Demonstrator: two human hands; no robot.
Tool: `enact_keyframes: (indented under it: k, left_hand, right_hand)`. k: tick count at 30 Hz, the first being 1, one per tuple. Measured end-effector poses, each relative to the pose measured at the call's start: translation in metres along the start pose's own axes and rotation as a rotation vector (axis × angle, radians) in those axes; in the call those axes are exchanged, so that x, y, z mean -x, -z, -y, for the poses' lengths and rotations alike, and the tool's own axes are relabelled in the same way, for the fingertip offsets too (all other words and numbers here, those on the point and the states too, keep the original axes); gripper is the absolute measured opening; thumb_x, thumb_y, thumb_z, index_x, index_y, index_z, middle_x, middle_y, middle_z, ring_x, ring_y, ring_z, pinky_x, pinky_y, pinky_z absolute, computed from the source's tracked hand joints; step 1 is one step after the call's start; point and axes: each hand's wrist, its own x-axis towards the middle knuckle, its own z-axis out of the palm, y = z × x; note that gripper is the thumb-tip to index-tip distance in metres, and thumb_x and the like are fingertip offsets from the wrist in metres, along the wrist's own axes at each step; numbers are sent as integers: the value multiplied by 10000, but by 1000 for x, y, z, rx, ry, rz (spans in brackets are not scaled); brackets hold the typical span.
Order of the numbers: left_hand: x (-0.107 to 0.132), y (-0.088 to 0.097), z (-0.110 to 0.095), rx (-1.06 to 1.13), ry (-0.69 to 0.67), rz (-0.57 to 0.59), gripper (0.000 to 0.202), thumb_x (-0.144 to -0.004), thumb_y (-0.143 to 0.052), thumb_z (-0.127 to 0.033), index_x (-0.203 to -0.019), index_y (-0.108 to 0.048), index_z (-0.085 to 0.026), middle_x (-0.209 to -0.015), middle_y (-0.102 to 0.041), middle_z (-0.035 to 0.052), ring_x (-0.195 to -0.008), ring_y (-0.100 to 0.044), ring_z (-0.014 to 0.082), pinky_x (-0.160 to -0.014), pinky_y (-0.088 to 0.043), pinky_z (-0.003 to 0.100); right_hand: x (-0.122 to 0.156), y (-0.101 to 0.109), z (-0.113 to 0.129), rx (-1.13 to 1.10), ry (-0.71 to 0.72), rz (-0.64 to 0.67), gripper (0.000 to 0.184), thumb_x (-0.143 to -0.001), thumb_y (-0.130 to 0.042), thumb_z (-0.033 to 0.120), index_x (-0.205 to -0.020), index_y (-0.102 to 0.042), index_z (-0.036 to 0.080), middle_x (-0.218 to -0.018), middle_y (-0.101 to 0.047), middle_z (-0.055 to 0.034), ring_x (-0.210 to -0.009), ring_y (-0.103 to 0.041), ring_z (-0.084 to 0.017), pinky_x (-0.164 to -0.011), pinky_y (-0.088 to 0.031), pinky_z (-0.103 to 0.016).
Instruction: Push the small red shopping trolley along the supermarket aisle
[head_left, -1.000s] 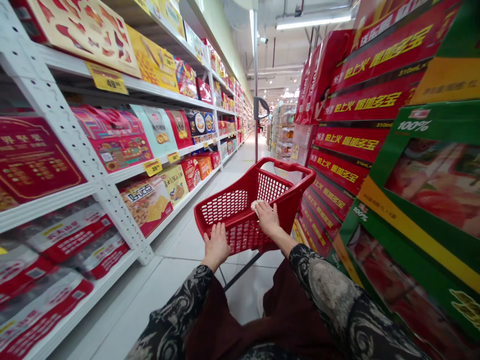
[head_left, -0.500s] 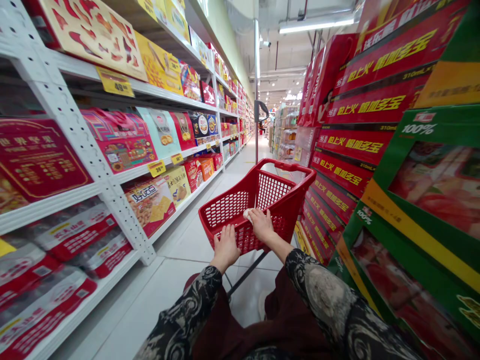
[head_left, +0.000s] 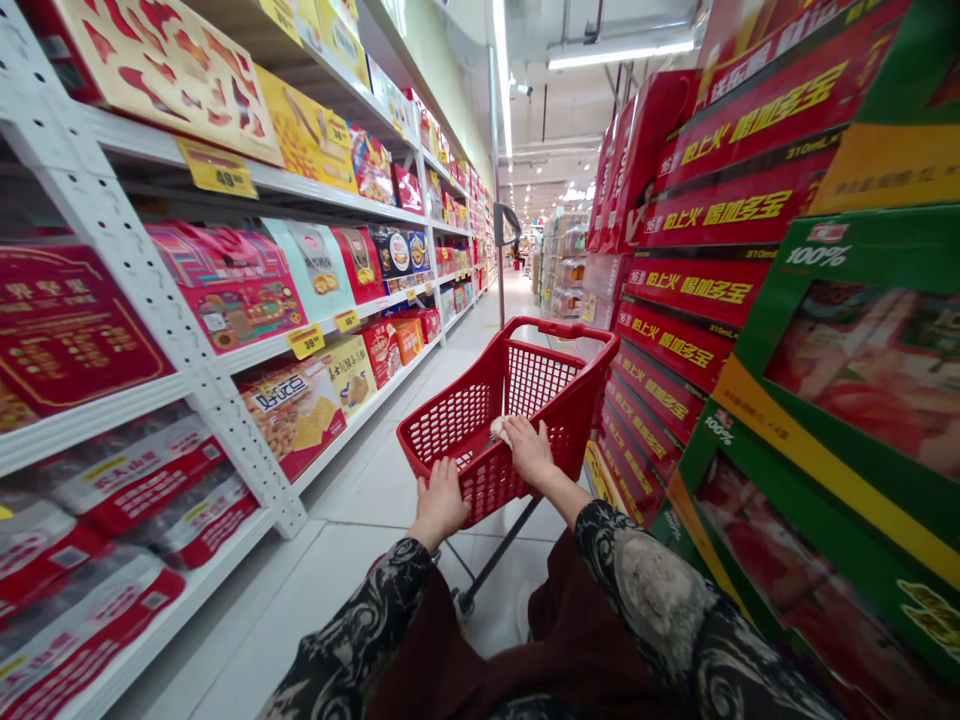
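Note:
A red plastic shopping cart point(head_left: 544, 382) with mesh walls stands before me, tilted in view, and its basket shows nothing inside apart from what my hand brings over the rim. My left hand point(head_left: 442, 505) is on the near left of the basket's rim, fingers curled over the edge. Farther right along the same near side, my right hand point(head_left: 531, 452) presses a crumpled white cloth point(head_left: 499, 430) against the rim, its fingers folded over the side. The cloth could be a tissue; most of it is hidden by the fingers.
White shelves point(head_left: 225, 362) with boxed snacks and packs of bottles point(head_left: 139, 470) line the left. Stacked red drink cartons point(head_left: 701, 285) and green juice boxes point(head_left: 810, 460) crowd the right. A metal pole point(head_left: 496, 275) rises beyond the cart, where the tiled aisle point(head_left: 360, 490) runs on.
My left hand has slid slightly left and down along the rim. My right hand, with the white cloth, has moved a little right relative to the basket. The view has shifted slightly.

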Motion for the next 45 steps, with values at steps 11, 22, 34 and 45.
enact_keyframes:
  k: [11, 22, 34, 45]
  left_hand:
    - [2, -8, -18, -55, -27, -31, 799, -668, -492, -240, -1390, -194, -70, -1491, -196, 146, -1380, -133, 264, -1097, -191, 456]
    - [4, -13, -14, -91, -150, -59, 728, -704, -419, -197, -1394, -215, -84, -1500, -176, 118, -1384, -123, 237, -1097, -144, 511]
    - [2, -9, -31, -78, -233, -28, 717, -712, -446, -241, -1391, -248, -123, -1486, -232, 103, -1372, -170, 249, -1087, -131, 546]
    - [-5, -20, -13, -103, -114, -68, 719, -710, -410, -188, -1396, -225, -75, -1489, -197, 140, -1376, -144, 270, -1079, -131, 551]
  right_hand:
    - [16, -6, 40, -19, 145, 18, 398, -904, -316, 163, -1277, -439, 225, -1353, -452, -74, -1306, -291, -197, -1049, -183, -472]
    - [15, -2, 10, -17, 24, 19, 449, -862, -334, 118, -1290, -430, 215, -1384, -417, -82, -1307, -292, -212, -1031, -201, -516]
    - [47, -6, 4, -39, 106, -3, 439, -866, -346, 116, -1278, -475, 200, -1375, -440, -61, -1311, -298, -220, -1064, -164, -480]
    - [51, -5, 1, -47, -5, 3, 462, -845, -365, 67, -1284, -472, 165, -1393, -410, -89, -1313, -299, -225, -1056, -212, -443]
